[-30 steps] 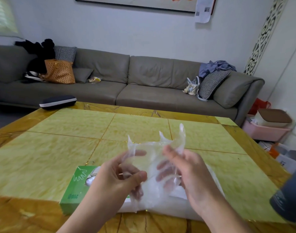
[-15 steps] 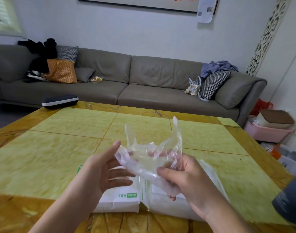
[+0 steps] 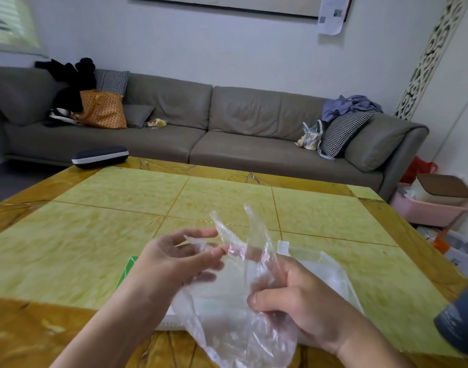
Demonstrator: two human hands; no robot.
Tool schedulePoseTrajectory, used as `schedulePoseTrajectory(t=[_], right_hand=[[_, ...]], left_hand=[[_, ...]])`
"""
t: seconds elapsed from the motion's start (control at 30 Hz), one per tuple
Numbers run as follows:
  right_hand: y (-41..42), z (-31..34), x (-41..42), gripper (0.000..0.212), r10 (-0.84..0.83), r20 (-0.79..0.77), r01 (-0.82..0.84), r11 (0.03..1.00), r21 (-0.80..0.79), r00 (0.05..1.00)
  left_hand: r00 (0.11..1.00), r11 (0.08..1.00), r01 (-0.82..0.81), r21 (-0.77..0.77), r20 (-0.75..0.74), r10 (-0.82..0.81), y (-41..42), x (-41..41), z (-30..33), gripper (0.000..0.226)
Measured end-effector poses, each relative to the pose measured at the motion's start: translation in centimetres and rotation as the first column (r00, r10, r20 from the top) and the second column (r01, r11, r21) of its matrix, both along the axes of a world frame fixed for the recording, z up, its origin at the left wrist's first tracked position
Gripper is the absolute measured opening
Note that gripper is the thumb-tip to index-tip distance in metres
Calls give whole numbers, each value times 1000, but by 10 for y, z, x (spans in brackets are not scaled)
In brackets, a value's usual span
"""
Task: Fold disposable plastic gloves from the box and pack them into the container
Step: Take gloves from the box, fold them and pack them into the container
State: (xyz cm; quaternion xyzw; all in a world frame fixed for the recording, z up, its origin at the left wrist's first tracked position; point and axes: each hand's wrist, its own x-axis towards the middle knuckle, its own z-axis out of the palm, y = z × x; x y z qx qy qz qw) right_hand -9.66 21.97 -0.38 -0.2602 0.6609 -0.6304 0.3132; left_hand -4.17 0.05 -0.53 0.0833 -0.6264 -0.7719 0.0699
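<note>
Head view: right hand (image 3: 304,301) grips the glove (image 3: 243,309) mid-body, fingers curled round the film, likely to anchor it in the air above the table (image 3: 100,235); left hand (image 3: 174,261) pinches a glove finger, probably to straighten it before folding; box (image 3: 129,266) lies near, under the hands

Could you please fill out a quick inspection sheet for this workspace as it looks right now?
Surface: yellow-green tiled table with amber border.
Job's things: clear plastic glove held above the table; green glove box, mostly hidden by the hands; clear container behind the right hand.
Clutter: dark case at the far left edge; grey cylinder at the right edge.
Grippers: left hand pinches the glove's finger end; right hand grips its middle.
Cables: nothing seen.
Surroundings: grey sofa with bags and cushions; pink bin on the floor.
</note>
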Motion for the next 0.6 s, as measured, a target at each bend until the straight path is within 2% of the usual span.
schedulePoseTrajectory(t=[0.1,0.2,0.23,0.33,0.37,0.6], right_hand=[[3,1,-3,60,5,-1,-5,1000,-20,1000],[11,-3,-10,69,-70,1,70,996,48,998],[13,-2,-11,65,-93,-28,94,993,72,995],[18,4,-14,21,-179,-84,184,981,57,980],[20,6,-16,13,-237,-77,240,970,45,969],[31,1,-28,16,-590,-61,589,807,-32,805]], left_hand=[[992,993,-119,27,-30,119,-7,-1,0,35],[987,986,-151,-65,-66,147,-9,0,0,25],[985,980,-166,-107,-74,159,-8,0,0,22],[979,963,-200,-183,-78,189,-9,1,3,17],[979,962,-200,-184,-70,190,-9,1,4,16],[986,962,-165,-217,-5,168,-7,-1,6,12]])
